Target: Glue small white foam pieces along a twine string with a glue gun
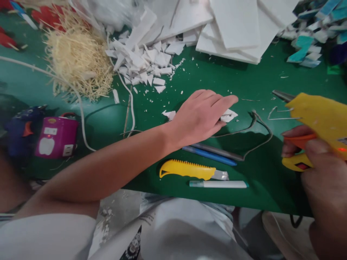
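Note:
My left hand [202, 113] reaches across the green table [238, 83] and its fingers are closed round a small white foam piece [229, 115] that rests on the surface. My right hand [317, 159] at the right edge grips a yellow glue gun [320, 115] by its orange trigger, nozzle pointing left toward the foam piece but apart from it. A thin grey cord [260, 126] loops on the table between the two hands.
A yellow utility knife [189, 169], a blue pen [208, 155] and a white pen [218, 184] lie near the front edge. White foam scraps [143, 61] and sheets [235, 29] are piled at the back, straw-coloured sticks [78, 54] back left, a pink box [56, 137] left.

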Demonstrator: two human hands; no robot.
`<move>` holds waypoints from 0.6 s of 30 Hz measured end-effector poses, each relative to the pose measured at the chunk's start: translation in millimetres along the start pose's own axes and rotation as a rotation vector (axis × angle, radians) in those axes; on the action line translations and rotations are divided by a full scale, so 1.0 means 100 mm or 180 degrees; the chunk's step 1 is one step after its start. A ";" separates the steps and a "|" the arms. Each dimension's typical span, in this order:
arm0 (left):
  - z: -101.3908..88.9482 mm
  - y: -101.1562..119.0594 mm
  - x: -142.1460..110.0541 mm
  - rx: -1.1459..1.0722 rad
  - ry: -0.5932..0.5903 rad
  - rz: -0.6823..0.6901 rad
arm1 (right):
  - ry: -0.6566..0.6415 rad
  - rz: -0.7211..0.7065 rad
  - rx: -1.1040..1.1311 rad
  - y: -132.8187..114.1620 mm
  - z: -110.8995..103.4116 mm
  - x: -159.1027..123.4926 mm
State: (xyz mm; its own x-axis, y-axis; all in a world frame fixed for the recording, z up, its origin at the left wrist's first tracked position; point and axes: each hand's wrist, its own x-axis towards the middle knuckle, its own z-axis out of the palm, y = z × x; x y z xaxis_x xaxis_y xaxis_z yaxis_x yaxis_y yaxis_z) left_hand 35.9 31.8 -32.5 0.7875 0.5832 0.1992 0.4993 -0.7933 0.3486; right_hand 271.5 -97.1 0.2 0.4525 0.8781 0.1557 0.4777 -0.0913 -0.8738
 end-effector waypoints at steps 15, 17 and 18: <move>-0.11 0.04 -0.08 0.0241 0.0042 -0.0072 | -0.0247 -0.0149 -0.0293 0.14 -0.03 0.05; -0.14 0.01 -0.16 0.0255 0.0142 -0.0118 | -0.0344 -0.0178 -0.0374 0.19 -0.05 0.08; -0.14 -0.01 -0.19 0.0254 0.0186 -0.0133 | -0.0379 -0.0208 -0.0395 0.21 -0.07 0.09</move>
State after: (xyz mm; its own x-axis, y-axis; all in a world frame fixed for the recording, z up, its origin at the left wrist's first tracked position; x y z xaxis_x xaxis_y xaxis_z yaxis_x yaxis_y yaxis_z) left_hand 15.1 24.3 -23.5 0.7442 0.6234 0.2398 0.5603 -0.7781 0.2841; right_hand 290.5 -94.5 -13.6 0.3286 0.9328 0.1481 0.5958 -0.0831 -0.7988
